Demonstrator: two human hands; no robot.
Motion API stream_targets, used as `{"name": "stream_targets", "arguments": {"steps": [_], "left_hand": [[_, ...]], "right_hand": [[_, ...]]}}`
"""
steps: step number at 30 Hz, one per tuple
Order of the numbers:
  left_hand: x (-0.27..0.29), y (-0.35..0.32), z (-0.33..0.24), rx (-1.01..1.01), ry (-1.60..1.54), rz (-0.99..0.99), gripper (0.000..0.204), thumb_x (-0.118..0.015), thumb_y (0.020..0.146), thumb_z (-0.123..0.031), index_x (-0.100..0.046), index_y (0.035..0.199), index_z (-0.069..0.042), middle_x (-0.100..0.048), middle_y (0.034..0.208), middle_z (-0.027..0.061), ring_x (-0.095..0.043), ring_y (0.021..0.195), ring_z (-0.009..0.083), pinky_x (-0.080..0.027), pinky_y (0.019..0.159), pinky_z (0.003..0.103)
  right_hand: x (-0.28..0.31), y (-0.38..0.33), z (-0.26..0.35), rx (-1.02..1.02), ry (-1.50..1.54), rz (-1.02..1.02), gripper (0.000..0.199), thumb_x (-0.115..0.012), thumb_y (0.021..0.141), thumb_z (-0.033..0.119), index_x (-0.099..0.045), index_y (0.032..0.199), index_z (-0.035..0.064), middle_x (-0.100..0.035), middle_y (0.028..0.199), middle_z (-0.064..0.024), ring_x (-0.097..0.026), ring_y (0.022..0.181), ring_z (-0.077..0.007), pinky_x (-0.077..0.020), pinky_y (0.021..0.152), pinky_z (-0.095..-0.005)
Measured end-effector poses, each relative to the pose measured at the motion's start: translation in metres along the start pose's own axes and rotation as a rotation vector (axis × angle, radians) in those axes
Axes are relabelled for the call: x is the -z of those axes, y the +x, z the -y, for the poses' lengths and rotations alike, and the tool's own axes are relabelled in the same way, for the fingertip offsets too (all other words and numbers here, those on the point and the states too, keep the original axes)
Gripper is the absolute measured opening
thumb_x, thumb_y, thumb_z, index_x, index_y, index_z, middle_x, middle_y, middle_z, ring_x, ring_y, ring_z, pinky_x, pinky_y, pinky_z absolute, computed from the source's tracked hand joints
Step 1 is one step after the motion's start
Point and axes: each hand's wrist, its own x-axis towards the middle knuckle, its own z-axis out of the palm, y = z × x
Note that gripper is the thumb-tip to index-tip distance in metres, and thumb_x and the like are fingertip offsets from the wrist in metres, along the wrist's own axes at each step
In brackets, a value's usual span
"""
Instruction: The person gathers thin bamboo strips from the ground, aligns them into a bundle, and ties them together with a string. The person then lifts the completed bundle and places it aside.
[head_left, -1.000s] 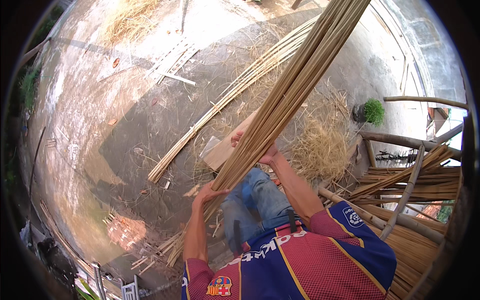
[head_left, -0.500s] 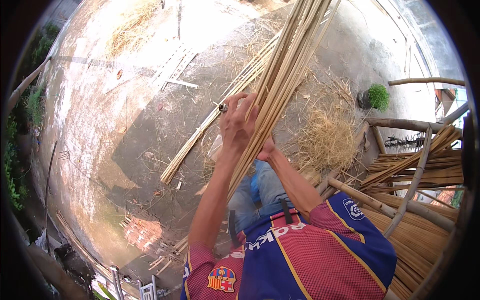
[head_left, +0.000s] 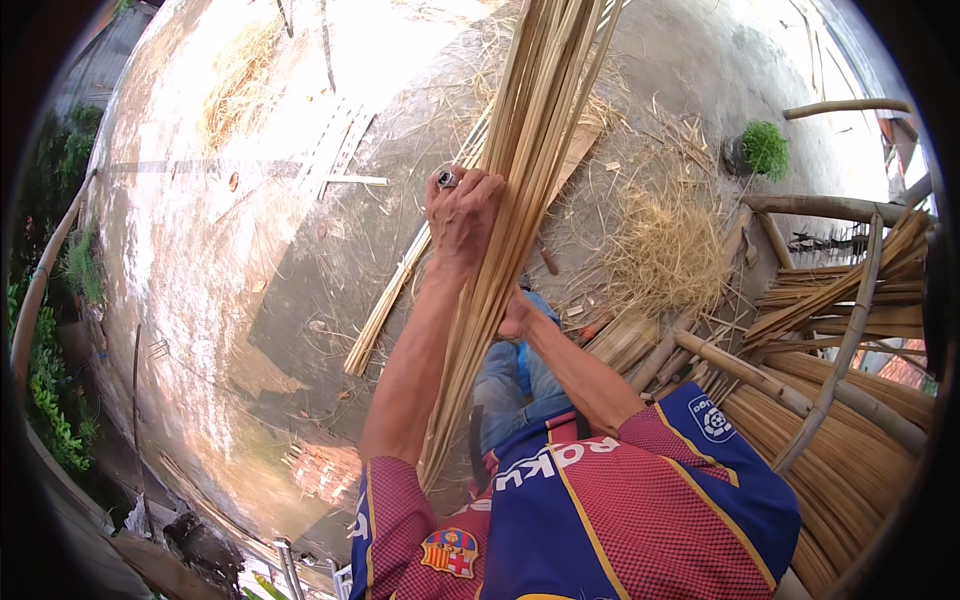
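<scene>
Left hand (head_left: 462,215), grip wrapped round a long bundle of pale split bamboo strips (head_left: 520,180), held upright over the concrete floor (head_left: 250,280). Right hand (head_left: 516,318) clasps the bundle lower down.

Left hand (head_left: 463,212) raised, fingers curled; right hand (head_left: 514,318) lower.

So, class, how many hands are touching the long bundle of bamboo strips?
2. The left hand grips the bundle high up, and the right hand presses against it lower down, partly hidden behind the strips.
</scene>
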Motion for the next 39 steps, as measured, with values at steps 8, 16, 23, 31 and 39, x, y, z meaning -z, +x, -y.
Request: {"name": "stream_targets", "arguments": {"steps": [8, 16, 23, 31, 39], "left_hand": [[0.098, 0.047, -0.001, 0.564, -0.533, -0.658, 0.015, -0.074, 0.094, -0.016, -0.077, 0.103, -0.004, -0.077, 0.098, 0.0102, -0.068, 0.091, 0.0156, -0.054, 0.084, 0.031], [0.068, -0.068, 0.079, 0.957, -0.735, 0.061, 0.100, -0.063, 0.092, -0.065, -0.023, 0.161, -0.003, -0.060, 0.138, 0.0224, -0.053, 0.132, 0.0338, -0.038, 0.114, 0.047], [0.022, -0.057, -0.008, 0.768, -1.029, 1.181, 0.093, -0.087, 0.072, -0.056, -0.057, 0.138, 0.002, -0.066, 0.126, 0.0225, -0.064, 0.119, 0.0330, -0.050, 0.105, 0.047], [-0.044, -0.110, 0.012, 0.884, -1.216, 1.134, 0.073, -0.092, 0.073, -0.039, -0.066, 0.130, -0.003, -0.071, 0.119, 0.0156, -0.068, 0.107, 0.0233, -0.055, 0.093, 0.040], [-0.039, -0.104, -0.004, 0.908, -1.242, 1.047, 0.066, -0.091, 0.076, -0.027, -0.062, 0.131, -0.002, -0.071, 0.114, 0.0115, -0.068, 0.106, 0.0212, -0.054, 0.095, 0.038]], "right_hand": [[0.015, -0.002, 0.007, -0.065, -0.116, -0.091, 0.078, -0.037, 0.102, 0.061, -0.051, 0.142, -0.0043, -0.058, 0.142, -0.0221, -0.059, 0.129, -0.0350, -0.0444, 0.114, -0.0460], [0.010, -0.021, 0.014, -0.104, -0.035, -0.087, 0.073, -0.046, 0.100, 0.059, -0.057, 0.138, -0.0031, -0.062, 0.136, -0.0196, -0.061, 0.125, -0.0345, -0.0481, 0.111, -0.0464], [-0.005, -0.041, 0.015, -0.115, -0.120, -0.079, 0.070, -0.046, 0.100, 0.062, -0.053, 0.142, 0.0060, -0.065, 0.131, -0.0157, -0.065, 0.119, -0.0352, -0.0569, 0.099, -0.0497], [0.015, -0.063, 0.001, 0.289, -0.471, -0.937, 0.035, -0.054, 0.103, 0.029, -0.058, 0.129, 0.0060, -0.066, 0.119, -0.0093, -0.067, 0.102, -0.0208, -0.0575, 0.083, -0.0398], [-0.092, -0.111, 0.079, 0.955, -2.080, -0.795, 0.039, -0.073, 0.092, 0.021, -0.061, 0.125, 0.0040, -0.057, 0.117, -0.0132, -0.059, 0.106, -0.0263, -0.0525, 0.086, -0.0391]]}}
